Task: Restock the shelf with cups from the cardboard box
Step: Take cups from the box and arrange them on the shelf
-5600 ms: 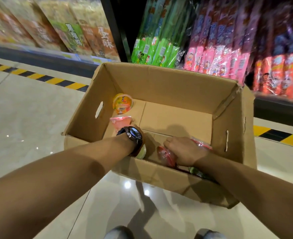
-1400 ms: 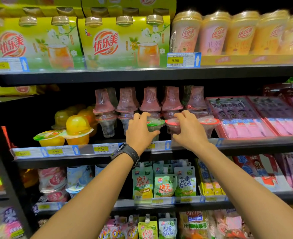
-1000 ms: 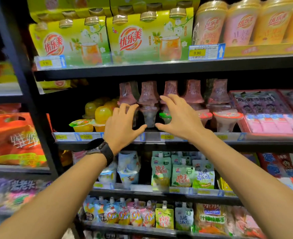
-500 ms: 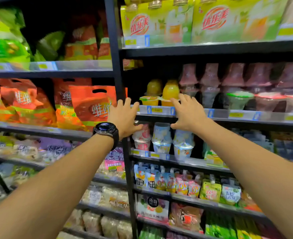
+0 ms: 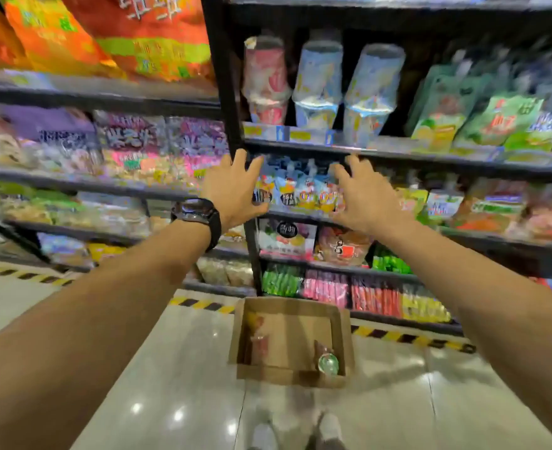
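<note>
Cardboard box (image 5: 292, 342) on floor (image 5: 177, 368) before shelf (image 5: 398, 157), cups (image 5: 328, 363) inside (near its corners)

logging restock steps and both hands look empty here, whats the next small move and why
Probably lower both hands to the cardboard box on the floor. The left hand and right hand are open and hold nothing in front of the shelves, while the box holds cups: a green-lidded cup near its front right corner and a pinkish cup at its left.
</note>
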Demonstrator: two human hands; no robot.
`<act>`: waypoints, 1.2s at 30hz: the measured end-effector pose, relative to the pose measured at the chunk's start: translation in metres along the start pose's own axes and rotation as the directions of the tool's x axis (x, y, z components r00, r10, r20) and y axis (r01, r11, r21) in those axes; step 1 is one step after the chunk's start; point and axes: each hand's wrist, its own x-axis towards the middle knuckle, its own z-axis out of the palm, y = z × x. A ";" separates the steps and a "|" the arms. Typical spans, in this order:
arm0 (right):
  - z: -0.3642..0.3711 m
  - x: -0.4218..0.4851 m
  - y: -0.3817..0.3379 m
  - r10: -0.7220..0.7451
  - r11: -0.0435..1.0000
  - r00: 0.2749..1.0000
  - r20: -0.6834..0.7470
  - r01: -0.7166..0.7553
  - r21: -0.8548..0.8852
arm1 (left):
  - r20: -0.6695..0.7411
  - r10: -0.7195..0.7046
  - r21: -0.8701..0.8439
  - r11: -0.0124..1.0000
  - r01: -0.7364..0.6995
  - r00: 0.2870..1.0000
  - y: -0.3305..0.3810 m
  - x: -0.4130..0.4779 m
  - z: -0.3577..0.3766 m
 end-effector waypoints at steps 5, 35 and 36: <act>0.161 -0.050 0.002 0.023 0.999 0.961 0.277 -0.035 0.040 | 0.271 0.025 -0.135 0.991 0.012 0.962 0.048 -0.046 0.155; 0.888 -0.102 0.012 0.117 0.918 0.619 0.777 -0.365 0.152 | 0.726 -0.168 -0.115 0.926 0.359 0.667 0.134 -0.138 0.879; 0.892 -0.102 0.011 0.077 0.902 0.644 0.761 -0.371 0.222 | 0.727 -0.182 -0.159 0.893 0.420 0.662 0.135 -0.140 0.880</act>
